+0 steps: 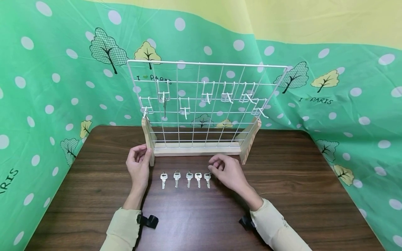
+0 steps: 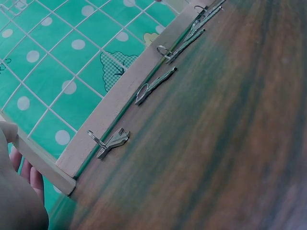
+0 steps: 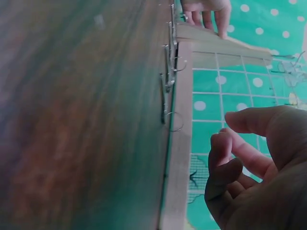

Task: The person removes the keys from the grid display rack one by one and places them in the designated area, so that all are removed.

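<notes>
A white wire grid rack (image 1: 204,112) stands in a wooden base (image 1: 198,149). My left hand (image 1: 138,166) grips the base's left leg (image 2: 41,160), thumb in front and fingers behind. Several silver keys with rings lie in a row before the base; the leftmost key (image 1: 163,180) also shows in the left wrist view. Just beside the rightmost key (image 1: 207,179) is my right hand (image 1: 230,173), fingers loosely bent, thumb apart from the index finger and nothing held, as the right wrist view shows. One key (image 1: 164,106) hangs from an upper-left hook.
Several white hooks are clipped on the grid, among them a middle hook (image 1: 185,111) and a right-end hook (image 1: 259,112). A ring hangs at the far-left hook (image 1: 146,111), its load unclear. Behind the brown table (image 1: 194,219) hangs a green dotted cloth (image 1: 78,66).
</notes>
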`<state>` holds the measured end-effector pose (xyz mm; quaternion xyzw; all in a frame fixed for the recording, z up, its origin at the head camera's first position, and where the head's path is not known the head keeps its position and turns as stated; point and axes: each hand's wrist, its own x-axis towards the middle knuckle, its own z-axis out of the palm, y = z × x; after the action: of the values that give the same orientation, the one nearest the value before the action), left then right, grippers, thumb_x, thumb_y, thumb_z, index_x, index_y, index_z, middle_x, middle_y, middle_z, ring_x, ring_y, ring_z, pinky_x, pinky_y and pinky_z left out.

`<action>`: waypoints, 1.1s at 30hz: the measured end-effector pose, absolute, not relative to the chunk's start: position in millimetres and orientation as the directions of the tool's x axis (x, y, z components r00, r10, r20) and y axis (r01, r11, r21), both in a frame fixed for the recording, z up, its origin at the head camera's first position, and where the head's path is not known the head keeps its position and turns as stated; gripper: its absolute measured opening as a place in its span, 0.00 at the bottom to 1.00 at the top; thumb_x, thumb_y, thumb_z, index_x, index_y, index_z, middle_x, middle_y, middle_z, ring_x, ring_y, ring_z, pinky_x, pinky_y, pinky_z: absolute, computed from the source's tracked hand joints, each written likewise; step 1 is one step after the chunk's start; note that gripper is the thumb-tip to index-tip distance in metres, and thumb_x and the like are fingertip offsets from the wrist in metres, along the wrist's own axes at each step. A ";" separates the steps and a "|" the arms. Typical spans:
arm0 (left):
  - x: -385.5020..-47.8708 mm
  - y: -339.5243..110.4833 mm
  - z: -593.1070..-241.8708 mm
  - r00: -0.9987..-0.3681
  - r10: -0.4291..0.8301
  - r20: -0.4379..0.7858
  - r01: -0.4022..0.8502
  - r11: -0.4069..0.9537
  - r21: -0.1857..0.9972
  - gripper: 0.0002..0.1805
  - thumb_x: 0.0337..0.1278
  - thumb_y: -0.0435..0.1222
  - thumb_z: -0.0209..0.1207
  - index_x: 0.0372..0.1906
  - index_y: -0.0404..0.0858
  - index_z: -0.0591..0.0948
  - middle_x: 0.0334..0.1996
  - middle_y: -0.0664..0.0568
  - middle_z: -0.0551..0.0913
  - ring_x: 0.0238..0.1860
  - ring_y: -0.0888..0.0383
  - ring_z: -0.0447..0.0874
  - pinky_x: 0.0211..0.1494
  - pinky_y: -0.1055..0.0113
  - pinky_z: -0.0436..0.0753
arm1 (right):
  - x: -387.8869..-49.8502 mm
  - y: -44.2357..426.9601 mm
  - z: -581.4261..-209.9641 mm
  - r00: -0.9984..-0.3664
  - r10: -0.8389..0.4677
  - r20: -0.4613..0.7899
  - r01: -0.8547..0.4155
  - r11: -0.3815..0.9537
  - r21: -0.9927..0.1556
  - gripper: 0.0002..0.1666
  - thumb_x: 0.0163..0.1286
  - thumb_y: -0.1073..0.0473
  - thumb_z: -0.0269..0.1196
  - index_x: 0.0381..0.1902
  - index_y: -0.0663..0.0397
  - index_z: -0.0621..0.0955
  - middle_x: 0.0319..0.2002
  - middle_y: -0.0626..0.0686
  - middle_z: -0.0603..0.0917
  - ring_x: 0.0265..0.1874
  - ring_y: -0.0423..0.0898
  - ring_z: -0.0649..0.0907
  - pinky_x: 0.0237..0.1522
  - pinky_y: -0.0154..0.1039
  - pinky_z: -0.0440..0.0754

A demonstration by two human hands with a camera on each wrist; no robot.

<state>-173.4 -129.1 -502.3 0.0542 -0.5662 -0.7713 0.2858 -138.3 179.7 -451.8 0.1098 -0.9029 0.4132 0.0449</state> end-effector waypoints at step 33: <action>-173.3 -129.7 -502.0 -0.833 -0.503 0.228 0.367 -0.195 0.910 0.10 0.68 0.20 0.68 0.49 0.20 0.81 0.43 0.56 0.89 0.48 0.61 0.88 0.51 0.75 0.86 | -136.8 110.3 -336.5 -0.870 -0.107 0.481 -0.489 0.309 -0.816 0.05 0.72 0.67 0.74 0.43 0.55 0.91 0.33 0.49 0.88 0.25 0.43 0.80 0.28 0.30 0.77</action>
<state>-173.3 -129.7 -502.0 0.0599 -0.5682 -0.7707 0.2823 -136.8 110.3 -336.5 0.1886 -0.7905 0.5569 0.1714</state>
